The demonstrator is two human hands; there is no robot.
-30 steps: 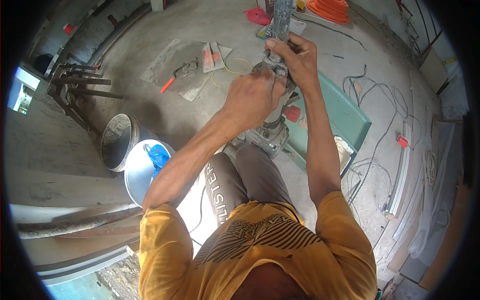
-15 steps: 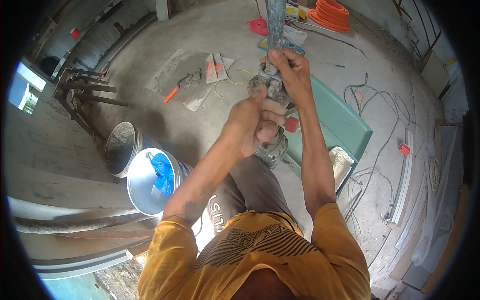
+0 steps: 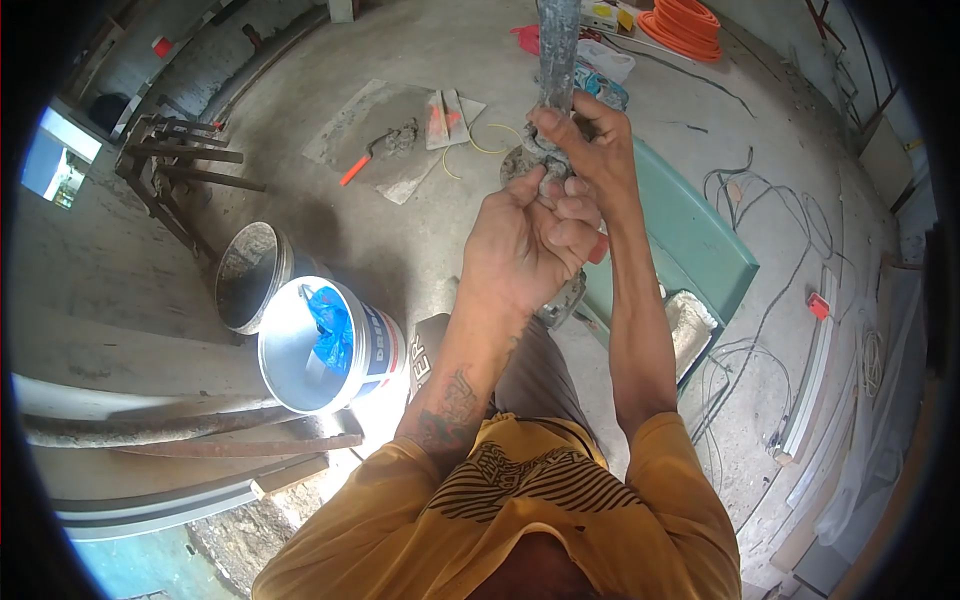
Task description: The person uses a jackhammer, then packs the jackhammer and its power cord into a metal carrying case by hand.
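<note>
A grey, cement-stained metal pipe [image 3: 557, 60] rises in front of me, with a lumpy, dirty metal fitting [image 3: 546, 150] at its lower end. My right hand [image 3: 597, 145] wraps the foot of the pipe from the right, thumb across its front. Just below, my left hand [image 3: 530, 235] has its fingers curled at the fitting, palm turned partly up; its grip hides much of the metal. A red piece [image 3: 599, 249] pokes out beside the left fingers. Under that hand, a dirty metal part [image 3: 568, 297] shows near my knees.
A green tray [image 3: 700, 225] with a paint roller [image 3: 688, 325] lies at right, near loose cables [image 3: 765, 300]. Two buckets stand left, the white one [image 3: 310, 350] holding blue plastic. Ahead lie a board [image 3: 345, 130], a red-handled tool [image 3: 355, 169] and an orange hose coil [image 3: 682, 30].
My left hand has turned, showing more palm and inner forearm, and its fingers have shifted up at the fitting. My right hand keeps its hold. The whole view has moved slightly.
</note>
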